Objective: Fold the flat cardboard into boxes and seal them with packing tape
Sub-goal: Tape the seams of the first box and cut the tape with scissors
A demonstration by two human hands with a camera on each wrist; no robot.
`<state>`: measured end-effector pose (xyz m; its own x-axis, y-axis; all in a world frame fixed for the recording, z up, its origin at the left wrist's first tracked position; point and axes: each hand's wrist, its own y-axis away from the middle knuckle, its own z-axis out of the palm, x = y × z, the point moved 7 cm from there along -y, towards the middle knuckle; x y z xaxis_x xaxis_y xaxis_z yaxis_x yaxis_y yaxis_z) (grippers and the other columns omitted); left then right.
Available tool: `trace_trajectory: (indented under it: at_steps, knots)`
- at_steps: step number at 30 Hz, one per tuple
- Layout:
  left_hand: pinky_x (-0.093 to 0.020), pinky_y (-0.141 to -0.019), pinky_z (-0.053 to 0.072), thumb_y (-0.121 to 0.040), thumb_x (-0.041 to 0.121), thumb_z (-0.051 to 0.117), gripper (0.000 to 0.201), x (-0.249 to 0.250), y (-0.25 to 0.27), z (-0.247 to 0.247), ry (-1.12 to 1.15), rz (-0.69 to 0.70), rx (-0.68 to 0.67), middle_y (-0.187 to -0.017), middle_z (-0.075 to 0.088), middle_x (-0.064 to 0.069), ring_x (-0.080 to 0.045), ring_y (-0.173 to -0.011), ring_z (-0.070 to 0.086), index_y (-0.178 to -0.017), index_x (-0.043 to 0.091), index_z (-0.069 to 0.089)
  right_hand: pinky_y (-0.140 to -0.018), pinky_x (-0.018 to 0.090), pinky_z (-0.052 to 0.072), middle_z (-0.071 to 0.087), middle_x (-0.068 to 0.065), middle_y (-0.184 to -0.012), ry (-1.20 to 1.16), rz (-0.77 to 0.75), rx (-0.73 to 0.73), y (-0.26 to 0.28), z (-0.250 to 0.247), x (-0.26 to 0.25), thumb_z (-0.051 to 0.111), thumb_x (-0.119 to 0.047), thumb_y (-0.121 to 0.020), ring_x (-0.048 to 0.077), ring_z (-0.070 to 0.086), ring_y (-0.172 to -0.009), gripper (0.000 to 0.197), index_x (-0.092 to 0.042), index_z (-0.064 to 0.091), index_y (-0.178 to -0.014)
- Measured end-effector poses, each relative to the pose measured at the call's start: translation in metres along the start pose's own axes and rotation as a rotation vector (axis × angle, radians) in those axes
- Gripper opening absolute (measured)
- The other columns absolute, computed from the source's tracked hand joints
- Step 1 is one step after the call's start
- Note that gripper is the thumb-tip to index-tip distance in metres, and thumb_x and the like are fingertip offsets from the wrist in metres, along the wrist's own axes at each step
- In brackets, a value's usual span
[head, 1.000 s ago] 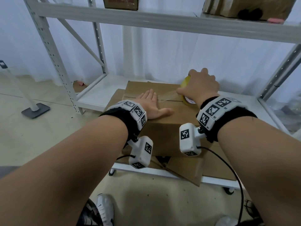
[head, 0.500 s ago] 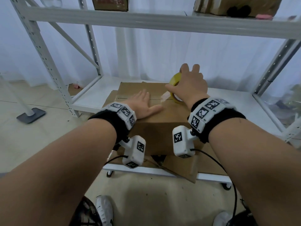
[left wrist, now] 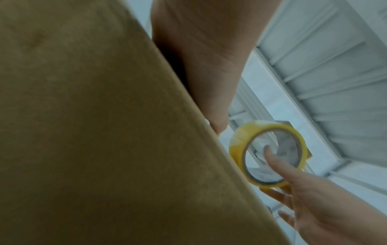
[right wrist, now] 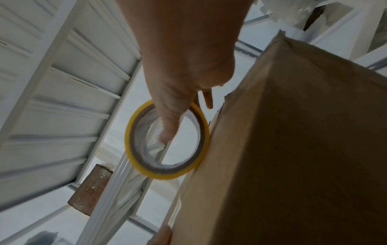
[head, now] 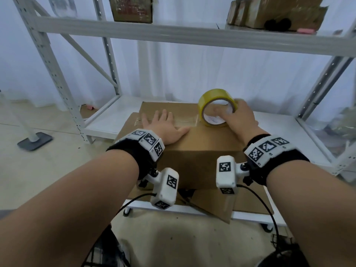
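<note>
A folded cardboard box point(head: 200, 143) sits on flat cardboard sheets point(head: 250, 199) on the low white shelf point(head: 279, 128) of a metal rack. The left hand point(head: 163, 128) lies flat with fingers spread on the box top, over a strip of clear tape point(head: 185, 120) along the seam. The right hand point(head: 238, 118) grips the yellow tape roll point(head: 215, 97), thumb hooked through its core, standing on edge on the box top.

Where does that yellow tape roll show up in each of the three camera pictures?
Head: tape roll right of centre, upright on the cardboard box, right hand gripping it.
Left wrist: lower right.
Right wrist: centre.
Shared landmark: the box's edge beside the roll.
</note>
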<state>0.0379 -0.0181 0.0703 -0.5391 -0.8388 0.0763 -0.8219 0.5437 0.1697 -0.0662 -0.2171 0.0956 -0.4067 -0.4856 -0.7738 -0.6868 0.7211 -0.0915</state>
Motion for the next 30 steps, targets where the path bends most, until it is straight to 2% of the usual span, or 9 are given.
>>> trace_trajectory:
  at_steps: [2,7,11,15,17,19,23,26,30]
  knots:
    - [-0.049,-0.119,-0.004,-0.087,0.076,0.018,0.094,0.009,-0.004,0.005,-0.003,0.064,0.004,-0.162,-0.008,-0.004,-0.019,-0.149,-0.007,-0.154,0.013,-0.002,-0.099,0.050,0.043,0.065,0.007,-0.109,0.038,0.037,-0.041,-0.005,0.002,0.011,0.057,-0.056,-0.082,0.032,0.057,-0.112,0.035,-0.024,0.063,-0.094]
    - [-0.041,-0.120,-0.002,-0.090,0.073,0.022,0.093,0.012,-0.008,0.002,0.015,0.131,-0.005,-0.162,-0.007,-0.006,-0.019,-0.149,-0.005,-0.154,0.009,-0.002,-0.097,0.049,0.047,0.068,0.011,-0.101,-0.138,0.096,-0.060,-0.009,0.005,0.013,0.057,-0.050,-0.082,0.030,0.062,-0.101,0.036,-0.017,0.069,-0.088]
    - [-0.039,-0.120,-0.001,-0.091,0.070,0.023,0.091,0.012,-0.010,-0.002,0.013,0.148,-0.044,-0.162,-0.006,-0.007,-0.018,-0.149,-0.004,-0.154,0.009,-0.001,-0.079,0.037,0.045,0.063,0.004,-0.082,-0.149,0.071,-0.115,0.001,0.018,0.003,0.058,-0.041,-0.084,0.025,0.058,-0.084,0.026,-0.017,0.067,-0.085]
    - [-0.037,-0.120,-0.001,-0.090,0.072,0.022,0.092,0.009,-0.007,0.008,0.009,0.167,-0.023,-0.161,-0.009,-0.006,-0.017,-0.149,-0.005,-0.154,0.010,-0.003,-0.098,0.040,0.041,0.046,0.013,-0.128,0.065,-0.056,-0.003,0.011,0.017,-0.013,0.054,-0.021,-0.092,0.029,0.046,-0.119,0.050,-0.019,0.040,-0.139]
    - [-0.036,-0.120,-0.002,-0.090,0.072,0.022,0.093,0.008,-0.006,0.010,0.018,0.178,-0.016,-0.161,-0.009,-0.005,-0.016,-0.149,-0.006,-0.154,0.011,-0.004,-0.110,0.040,0.033,0.022,0.013,-0.152,0.246,-0.350,0.133,0.024,0.009,-0.045,0.050,0.002,-0.088,0.030,0.029,-0.136,0.075,-0.028,0.023,-0.152]
    - [-0.035,-0.120,-0.003,-0.089,0.073,0.023,0.093,0.007,-0.005,0.009,0.025,0.200,-0.003,-0.161,-0.010,-0.005,-0.016,-0.148,-0.006,-0.154,0.011,-0.004,-0.106,0.040,0.037,0.021,0.009,-0.156,0.344,-0.597,0.106,0.040,0.016,-0.072,0.046,0.013,-0.082,0.029,0.029,-0.136,0.083,-0.030,0.028,-0.151]
    - [-0.032,-0.119,-0.002,-0.094,0.064,0.025,0.085,0.009,-0.001,0.009,0.020,0.260,0.022,-0.161,-0.009,-0.007,-0.016,-0.148,-0.007,-0.153,0.010,-0.004,-0.111,0.046,0.031,0.028,0.006,-0.153,0.336,-0.541,0.015,0.041,0.033,-0.077,0.052,-0.032,-0.090,0.031,0.028,-0.137,0.056,-0.026,0.038,-0.144]
    - [-0.032,-0.120,-0.002,-0.097,0.059,0.024,0.080,0.011,-0.004,0.006,-0.010,0.275,0.029,-0.161,-0.008,-0.008,-0.017,-0.148,-0.006,-0.154,0.009,-0.004,-0.106,0.053,0.034,0.026,0.011,-0.146,0.358,-0.413,0.134,0.037,0.037,-0.075,0.054,-0.071,-0.077,0.035,0.030,-0.133,0.073,-0.030,0.035,-0.135]
    - [-0.033,-0.121,0.002,-0.098,0.055,0.024,0.076,0.017,-0.007,0.004,-0.030,0.319,0.036,-0.162,-0.003,-0.010,-0.019,-0.149,-0.002,-0.154,0.009,0.000,-0.092,0.046,0.044,0.025,0.013,-0.138,0.382,-0.322,0.202,0.033,0.040,-0.070,0.066,-0.062,-0.072,0.037,0.036,-0.118,0.088,-0.028,0.022,-0.141]
